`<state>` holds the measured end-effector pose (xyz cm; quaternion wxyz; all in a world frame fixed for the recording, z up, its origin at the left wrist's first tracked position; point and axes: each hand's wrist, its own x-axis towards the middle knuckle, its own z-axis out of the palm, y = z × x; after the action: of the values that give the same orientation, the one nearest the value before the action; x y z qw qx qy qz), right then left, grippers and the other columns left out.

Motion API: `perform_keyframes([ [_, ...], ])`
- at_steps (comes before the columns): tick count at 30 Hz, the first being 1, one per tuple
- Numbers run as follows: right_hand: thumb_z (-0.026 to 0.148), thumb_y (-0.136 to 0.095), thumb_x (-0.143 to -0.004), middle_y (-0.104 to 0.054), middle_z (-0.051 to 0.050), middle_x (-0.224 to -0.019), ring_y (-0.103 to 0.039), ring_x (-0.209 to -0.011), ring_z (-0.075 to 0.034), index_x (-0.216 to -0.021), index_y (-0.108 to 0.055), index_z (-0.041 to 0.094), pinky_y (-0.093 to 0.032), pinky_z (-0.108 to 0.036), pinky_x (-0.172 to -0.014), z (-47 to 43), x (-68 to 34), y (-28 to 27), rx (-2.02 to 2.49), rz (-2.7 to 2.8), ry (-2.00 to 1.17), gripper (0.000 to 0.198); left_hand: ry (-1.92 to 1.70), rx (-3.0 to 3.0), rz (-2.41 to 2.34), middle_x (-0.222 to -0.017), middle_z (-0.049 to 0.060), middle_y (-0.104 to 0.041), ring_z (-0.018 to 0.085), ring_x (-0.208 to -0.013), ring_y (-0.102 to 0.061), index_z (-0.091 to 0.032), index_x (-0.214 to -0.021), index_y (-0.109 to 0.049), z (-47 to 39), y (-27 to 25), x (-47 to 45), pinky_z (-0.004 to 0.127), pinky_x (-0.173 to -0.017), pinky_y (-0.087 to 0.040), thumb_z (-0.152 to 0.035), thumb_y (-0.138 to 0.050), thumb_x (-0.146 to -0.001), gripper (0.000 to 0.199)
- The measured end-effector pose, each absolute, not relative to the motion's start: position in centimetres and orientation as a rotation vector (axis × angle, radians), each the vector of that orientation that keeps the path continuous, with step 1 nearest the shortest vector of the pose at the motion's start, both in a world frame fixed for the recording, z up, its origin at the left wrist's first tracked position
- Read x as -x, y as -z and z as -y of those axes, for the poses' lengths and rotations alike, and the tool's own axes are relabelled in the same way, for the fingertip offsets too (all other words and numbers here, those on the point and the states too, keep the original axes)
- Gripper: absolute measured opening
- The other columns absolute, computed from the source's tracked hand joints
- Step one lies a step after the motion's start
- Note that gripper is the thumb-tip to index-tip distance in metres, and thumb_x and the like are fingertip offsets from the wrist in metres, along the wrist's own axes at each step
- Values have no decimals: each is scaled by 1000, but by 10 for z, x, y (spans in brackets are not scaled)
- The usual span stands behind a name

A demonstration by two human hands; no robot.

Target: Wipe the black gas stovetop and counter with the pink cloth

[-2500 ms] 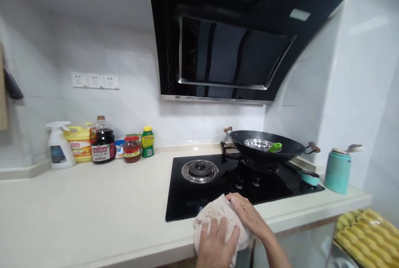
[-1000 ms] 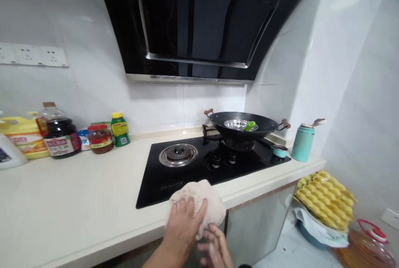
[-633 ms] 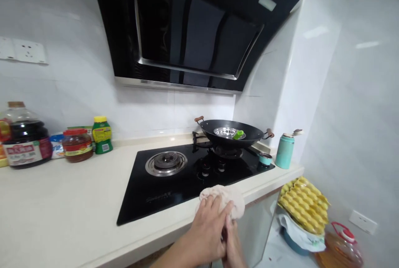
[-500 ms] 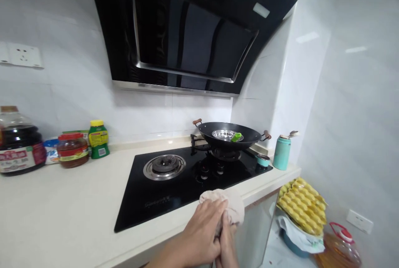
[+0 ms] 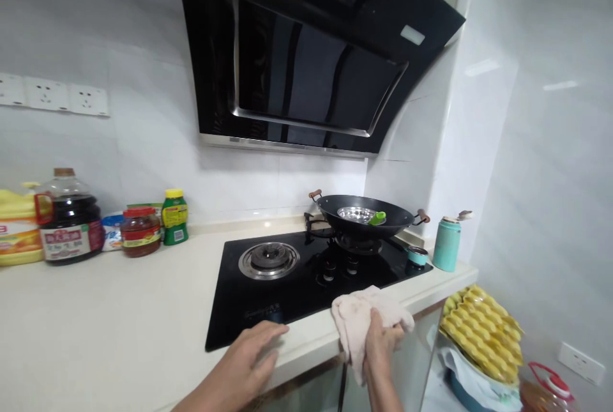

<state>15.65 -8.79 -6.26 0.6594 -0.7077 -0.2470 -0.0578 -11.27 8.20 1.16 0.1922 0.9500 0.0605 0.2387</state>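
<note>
White wall tiles (image 5: 148, 150) rise behind our pale bench (image 5: 119, 316), and a black range hood (image 5: 311, 73) fills the upper middle of the frame. Across the centre we see a black glass stove (image 5: 292, 290), a burner (image 5: 269, 257) on its left and a black wok (image 5: 364, 229) at its right back. At the middle left stand a dark sauce bottle (image 5: 69, 223) and a red-lidded jar (image 5: 140, 234); at the lower right are yellow egg trays (image 5: 481, 335).

Our cloth (image 5: 357, 322) is right of centre in the lower frame, at the bench's front edge, one part hanging down past it. We cannot tell how firmly it rests there. Our right hand (image 5: 380, 351) pinches it, thumb laid on top, the other fingers partly hidden in the folds. Our left hand (image 5: 242, 361) holds nothing, its fingers stretched forward close together and the thumb apart; contact with the bench is unclear.

From those left fingers the cloth lies to the right, with a stretch of bench edge between. Its upper spread runs roughly left to right, and our right hand is the nearer one.
</note>
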Motion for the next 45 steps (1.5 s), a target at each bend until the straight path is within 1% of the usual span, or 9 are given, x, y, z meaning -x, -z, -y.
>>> perform_keyframes([
  [5,53,-61,-78,-66,-14,-129,-60,-123,-33,-143,-46,19,-48,-43,-101,98,-170,57,1673,516,248,74,-891,-2603,-388,-126,4,-73,23,-113,-70,-28,-124,-71,-129,-10,147,36,-101,-55,-28,-52,-90,39],
  [12,49,-38,-91,-56,-21,-135,-61,-118,-29,-150,-26,8,-48,-37,-96,121,-236,23,1917,431,520,73,-888,-2631,-505,-126,2,-73,24,-113,-71,-30,-121,-74,-147,10,162,35,-97,-57,-36,-54,-90,38],
  [18,24,-39,-84,-65,-15,-119,-60,-116,-30,-132,-59,15,-41,-37,-101,102,-326,-26,2237,595,488,53,-1006,-2711,-520,-132,2,-70,26,-119,-68,-35,-124,-72,-154,46,161,41,-100,-56,-38,-60,-89,38],
  [25,23,-41,-89,-65,-18,-123,-62,-116,-30,-126,-68,15,-38,-40,-100,83,-366,-20,2462,698,276,46,-1038,-2797,-567,-130,0,-71,24,-117,-69,-37,-125,-71,-160,53,159,40,-97,-58,-41,-57,-91,37],
  [29,46,-43,-94,-61,-21,-131,-58,-122,-36,-134,-62,17,-33,-52,-103,81,-355,-19,2561,817,159,53,-974,-2780,-578,-130,0,-71,24,-117,-68,-35,-125,-71,-155,44,158,40,-99,-57,-42,-57,-91,37],
  [34,64,-60,-82,-51,-21,-146,-48,-133,-36,-145,-50,16,-32,-49,-106,85,-306,-14,2625,1107,45,80,-935,-2714,-580,-134,1,-68,25,-122,-65,-33,-128,-69,-146,39,158,41,-104,-53,-46,-58,-91,40],
  [38,64,-58,-82,-47,-22,-146,-44,-134,-39,-151,-40,13,-32,-51,-106,93,-264,-10,2652,1244,48,87,-849,-2689,-574,-138,3,-65,27,-128,-60,-30,-130,-67,-136,29,160,44,-109,-49,-45,-55,-94,42],
  [42,50,-54,-86,-53,-24,-138,-46,-127,-38,-145,-47,8,-33,-48,-106,90,-220,-14,2602,1410,109,73,-783,-2657,-568,-141,5,-63,29,-132,-56,-29,-130,-68,-130,24,162,47,-112,-46,-43,-55,-94,41],
  [45,40,-53,-86,-56,-18,-137,-49,-124,-33,-141,-53,14,-34,-42,-106,71,-179,-18,2487,1598,155,60,-799,-2631,-550,-141,6,-63,30,-133,-55,-30,-127,-69,-131,26,163,47,-112,-46,-39,-58,-91,39],
])
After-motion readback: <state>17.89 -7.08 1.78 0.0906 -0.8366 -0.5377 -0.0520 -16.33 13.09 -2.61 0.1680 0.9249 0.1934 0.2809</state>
